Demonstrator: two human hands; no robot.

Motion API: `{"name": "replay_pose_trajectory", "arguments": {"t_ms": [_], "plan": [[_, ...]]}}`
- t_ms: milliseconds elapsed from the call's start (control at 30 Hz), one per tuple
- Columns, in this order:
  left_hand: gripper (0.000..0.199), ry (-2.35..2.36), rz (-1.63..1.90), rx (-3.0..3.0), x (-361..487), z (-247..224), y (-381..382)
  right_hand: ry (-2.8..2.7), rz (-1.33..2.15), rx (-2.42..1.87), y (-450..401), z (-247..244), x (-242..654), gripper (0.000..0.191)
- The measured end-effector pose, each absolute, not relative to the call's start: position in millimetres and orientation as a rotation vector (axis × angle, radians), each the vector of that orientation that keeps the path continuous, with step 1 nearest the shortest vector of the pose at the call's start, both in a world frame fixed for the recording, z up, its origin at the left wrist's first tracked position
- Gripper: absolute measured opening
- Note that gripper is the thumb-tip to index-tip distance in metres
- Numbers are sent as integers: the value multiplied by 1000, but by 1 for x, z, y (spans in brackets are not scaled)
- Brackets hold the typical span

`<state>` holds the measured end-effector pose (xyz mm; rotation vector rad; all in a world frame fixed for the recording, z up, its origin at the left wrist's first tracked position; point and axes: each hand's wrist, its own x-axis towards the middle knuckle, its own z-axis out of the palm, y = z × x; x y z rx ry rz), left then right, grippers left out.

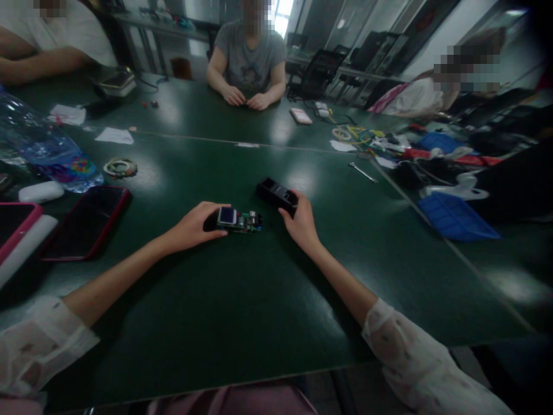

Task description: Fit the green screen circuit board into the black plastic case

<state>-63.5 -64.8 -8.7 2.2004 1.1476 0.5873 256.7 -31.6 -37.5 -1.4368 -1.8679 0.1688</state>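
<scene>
Between the thumb and fingers of my left hand (196,228) is the left end of a small green circuit board (246,221), which carries a little square screen (227,216). My right hand (302,223) grips the near right end of a black plastic case (275,192), which has cut-out openings on its top. The case lies at a slant, just right of and beyond the board, and the two are apart. Both things are low over the dark green table (224,305); whether the board touches the surface I cannot tell.
Left are a red-edged phone (86,222), a plastic bottle (56,150) and a cable coil (120,168). Right are a wrench (363,172), a blue tray (455,216) and tangled wires (358,136). A person in grey (250,57) sits opposite; others sit at both sides.
</scene>
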Motion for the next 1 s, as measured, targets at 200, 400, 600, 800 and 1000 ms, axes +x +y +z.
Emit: {"name": "replay_pose_trajectory", "arguments": {"t_ms": [200, 400, 600, 800, 1000], "plan": [[64, 1144, 593, 2194, -63, -9, -65, -1796, 221, -1364, -35, -32, 254, 56], [64, 1145, 598, 2203, -63, -8, -65, -1802, 323, -1247, -53, -13, 239, 58], [61, 1152, 653, 2220, -62, -14, -63, -1952, 504, -1089, -72, -6, 223, 59], [60, 1148, 667, 2215, -62, -16, -62, -2071, 573, -999, -79, -5, 218, 60], [73, 1174, 697, 2178, -63, -19, -62, -2180, 553, -987, -77, -7, 219, 61]]}}
